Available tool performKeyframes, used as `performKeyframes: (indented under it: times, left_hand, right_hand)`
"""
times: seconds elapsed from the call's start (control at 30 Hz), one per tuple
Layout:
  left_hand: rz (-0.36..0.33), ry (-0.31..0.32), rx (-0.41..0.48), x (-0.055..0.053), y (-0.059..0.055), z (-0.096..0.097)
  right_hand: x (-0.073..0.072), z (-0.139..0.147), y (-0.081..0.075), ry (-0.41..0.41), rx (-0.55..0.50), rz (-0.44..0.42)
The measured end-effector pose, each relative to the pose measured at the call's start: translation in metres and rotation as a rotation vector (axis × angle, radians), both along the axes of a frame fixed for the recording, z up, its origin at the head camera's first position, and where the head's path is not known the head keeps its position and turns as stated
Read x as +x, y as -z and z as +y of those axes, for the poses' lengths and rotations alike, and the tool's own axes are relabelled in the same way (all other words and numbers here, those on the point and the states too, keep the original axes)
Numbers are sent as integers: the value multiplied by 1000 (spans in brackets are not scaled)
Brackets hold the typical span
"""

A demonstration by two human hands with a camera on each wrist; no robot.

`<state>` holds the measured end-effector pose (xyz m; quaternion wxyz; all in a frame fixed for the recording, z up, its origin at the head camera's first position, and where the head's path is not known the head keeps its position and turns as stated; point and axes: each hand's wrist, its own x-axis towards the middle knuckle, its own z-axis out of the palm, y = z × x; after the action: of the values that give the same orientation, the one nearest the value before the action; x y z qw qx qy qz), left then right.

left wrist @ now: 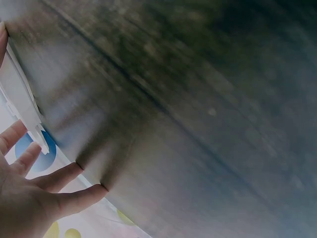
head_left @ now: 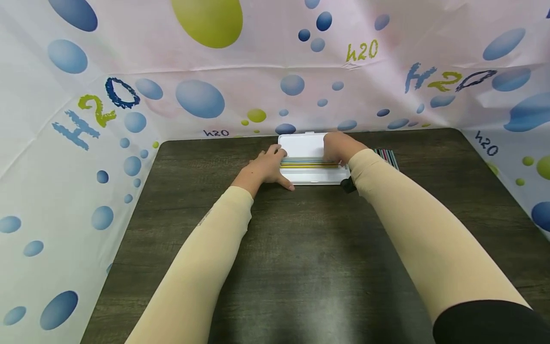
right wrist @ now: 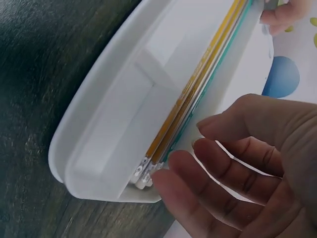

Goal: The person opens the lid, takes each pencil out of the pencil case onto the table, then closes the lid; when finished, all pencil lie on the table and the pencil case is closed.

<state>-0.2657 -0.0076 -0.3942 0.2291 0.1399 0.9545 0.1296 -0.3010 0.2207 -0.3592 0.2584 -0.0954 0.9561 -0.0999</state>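
Note:
A white pencil case lies with its lid raised near the table's back edge. Inside it, yellow, teal and pale pencils run lengthwise in a row, metal-ringed eraser ends towards the right. My left hand rests at the case's left end, fingers spread and thumb at the front edge. Over the right end is my right hand. In the right wrist view, its loosely bent fingers come right up to the eraser ends, with no pencil between thumb and fingers.
More pencils lie on the dark wooden table to the right of the case, partly behind the right forearm. A patterned white sheet stands along the table's back and sides. A small black device sits under the right wrist.

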Motion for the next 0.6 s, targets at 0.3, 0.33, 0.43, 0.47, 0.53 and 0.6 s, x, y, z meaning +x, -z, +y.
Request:
performKeyframes:
  times: [0.3, 0.33, 0.43, 0.47, 0.53, 0.6]
  left_hand:
    - [16, -1, 0, -1, 1, 1]
    - [16, -2, 0, -1, 1, 0]
    - [11, -3, 4, -2, 1, 0]
    - [9, -3, 5, -2, 1, -1]
    - [7, 0, 4, -2, 0, -1]
    - [6, 5, -1, -3, 0, -1]
  right_hand:
    - [2, -14, 6, -148, 52, 54]
    - [3, -15, 6, -152, 44, 47]
    - [5, -19, 5, -175, 25, 40]
    - [5, -20, 5, -183, 21, 38]
    - [6, -21, 4, -192, 12, 29]
    - [6, -22, 4, -205, 9, 28]
